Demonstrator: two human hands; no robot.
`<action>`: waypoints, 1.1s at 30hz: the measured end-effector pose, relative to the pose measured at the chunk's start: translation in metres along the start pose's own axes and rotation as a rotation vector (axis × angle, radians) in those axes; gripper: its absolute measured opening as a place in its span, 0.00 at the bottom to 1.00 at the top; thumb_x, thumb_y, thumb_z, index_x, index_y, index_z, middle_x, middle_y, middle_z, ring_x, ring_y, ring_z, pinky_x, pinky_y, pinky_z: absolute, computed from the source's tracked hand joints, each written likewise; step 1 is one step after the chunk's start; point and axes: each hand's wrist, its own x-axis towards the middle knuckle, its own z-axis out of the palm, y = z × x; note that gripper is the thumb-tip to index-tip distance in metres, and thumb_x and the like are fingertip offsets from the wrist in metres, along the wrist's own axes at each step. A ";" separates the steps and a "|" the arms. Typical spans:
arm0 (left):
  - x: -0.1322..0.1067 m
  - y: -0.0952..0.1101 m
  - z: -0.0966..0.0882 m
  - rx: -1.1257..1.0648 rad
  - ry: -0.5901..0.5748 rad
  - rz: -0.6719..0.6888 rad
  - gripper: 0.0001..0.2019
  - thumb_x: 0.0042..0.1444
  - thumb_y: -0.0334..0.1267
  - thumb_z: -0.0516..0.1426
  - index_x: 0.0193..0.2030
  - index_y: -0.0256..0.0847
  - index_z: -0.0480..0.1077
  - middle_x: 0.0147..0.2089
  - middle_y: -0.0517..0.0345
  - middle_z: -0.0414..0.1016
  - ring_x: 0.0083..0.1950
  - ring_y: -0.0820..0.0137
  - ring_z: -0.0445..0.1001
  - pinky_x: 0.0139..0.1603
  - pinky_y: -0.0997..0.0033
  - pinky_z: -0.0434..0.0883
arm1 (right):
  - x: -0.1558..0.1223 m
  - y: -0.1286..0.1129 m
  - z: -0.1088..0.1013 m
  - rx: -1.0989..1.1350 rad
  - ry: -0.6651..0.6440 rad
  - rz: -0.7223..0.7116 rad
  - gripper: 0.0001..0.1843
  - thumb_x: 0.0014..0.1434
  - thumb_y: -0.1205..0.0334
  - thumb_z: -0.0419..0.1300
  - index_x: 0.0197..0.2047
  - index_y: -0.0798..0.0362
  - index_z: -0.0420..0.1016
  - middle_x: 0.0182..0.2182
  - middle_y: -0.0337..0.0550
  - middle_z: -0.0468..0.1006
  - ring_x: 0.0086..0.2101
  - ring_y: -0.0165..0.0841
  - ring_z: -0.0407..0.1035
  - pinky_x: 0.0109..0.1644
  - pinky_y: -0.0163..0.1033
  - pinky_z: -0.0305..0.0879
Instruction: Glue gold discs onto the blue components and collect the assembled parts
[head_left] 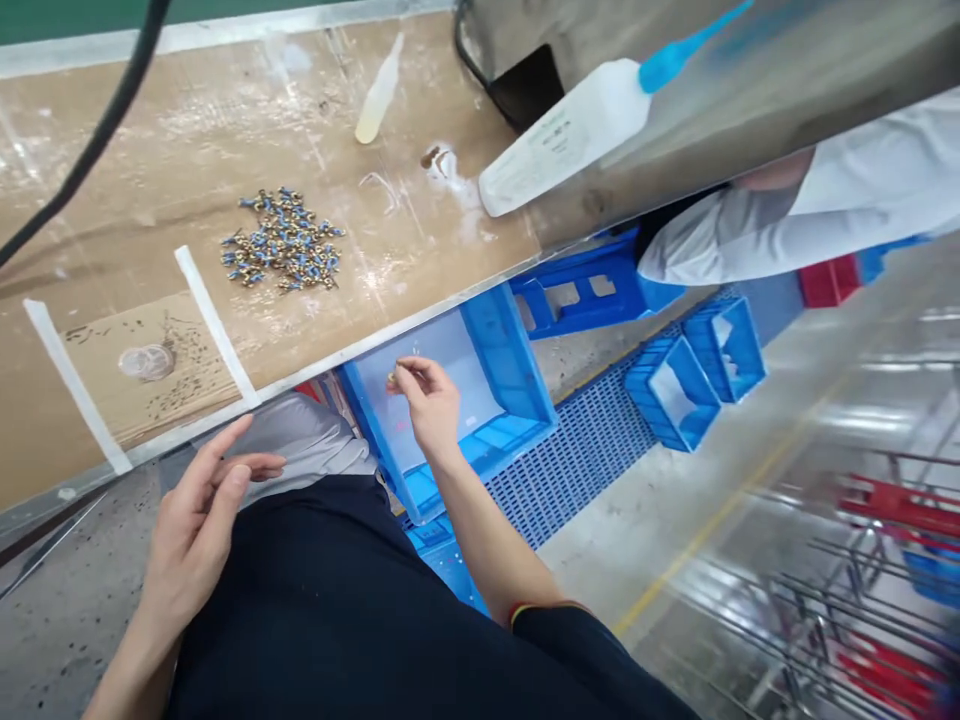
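My left hand (196, 525) hangs in front of the bench edge with its fingers stretched out, holding nothing. My right hand (431, 405) is over a blue crate (517, 370), thumb and fingers pinched together. A small brass-coloured part (391, 378) shows at those fingertips; its exact kind is too small to make out. On the bench (390, 250) lies a pile of small brass and blue parts (283, 240). Left of the pile, between two strips of white tape, many tiny dark pieces (184, 365) are scattered beside a clear round piece (147, 362).
A small dropper bottle (379, 95) and a large white bottle with a blue nozzle (566, 135) lie on the bench. A black cable (97, 140) crosses the upper left. A white-sleeved person (810, 205) is at the right. Blue crates (675, 395) stand on the floor.
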 end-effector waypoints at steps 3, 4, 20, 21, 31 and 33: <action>0.000 0.003 -0.001 0.023 0.013 0.028 0.28 0.81 0.58 0.61 0.79 0.49 0.75 0.56 0.53 0.92 0.62 0.51 0.89 0.76 0.46 0.75 | 0.058 0.038 -0.001 -0.096 -0.015 0.065 0.21 0.64 0.41 0.68 0.47 0.51 0.81 0.38 0.44 0.87 0.36 0.37 0.83 0.47 0.43 0.85; -0.001 0.005 -0.001 0.023 0.017 0.036 0.27 0.81 0.58 0.61 0.78 0.48 0.76 0.56 0.52 0.92 0.62 0.50 0.89 0.75 0.45 0.75 | 0.075 0.048 0.003 -0.118 -0.020 0.079 0.19 0.63 0.43 0.68 0.46 0.51 0.81 0.38 0.44 0.88 0.36 0.37 0.83 0.46 0.42 0.84; -0.012 0.002 0.003 0.027 0.093 -0.041 0.29 0.79 0.60 0.62 0.77 0.48 0.77 0.57 0.50 0.92 0.61 0.50 0.90 0.69 0.49 0.81 | 0.127 0.091 0.037 -0.395 -0.027 0.121 0.06 0.70 0.61 0.70 0.42 0.53 0.86 0.39 0.43 0.91 0.45 0.42 0.87 0.61 0.49 0.81; -0.012 0.001 0.003 0.024 0.094 -0.042 0.29 0.79 0.61 0.63 0.77 0.48 0.77 0.57 0.50 0.92 0.61 0.50 0.90 0.69 0.49 0.81 | 0.126 0.091 0.037 -0.391 -0.029 0.121 0.06 0.70 0.61 0.68 0.42 0.53 0.86 0.38 0.44 0.91 0.45 0.42 0.87 0.60 0.48 0.81; -0.007 -0.020 -0.009 -0.057 0.019 -0.045 0.29 0.79 0.60 0.62 0.77 0.47 0.78 0.60 0.47 0.91 0.63 0.50 0.90 0.71 0.48 0.81 | 0.114 0.079 0.037 -0.279 0.066 0.056 0.17 0.64 0.46 0.70 0.34 0.50 0.81 0.28 0.44 0.85 0.34 0.43 0.83 0.46 0.46 0.80; -0.007 -0.024 -0.013 -0.067 0.021 -0.045 0.29 0.80 0.60 0.62 0.77 0.48 0.78 0.60 0.47 0.91 0.63 0.50 0.89 0.71 0.48 0.81 | 0.102 0.070 0.028 -0.228 0.163 0.002 0.20 0.64 0.40 0.65 0.36 0.49 0.79 0.26 0.43 0.82 0.31 0.42 0.80 0.40 0.44 0.77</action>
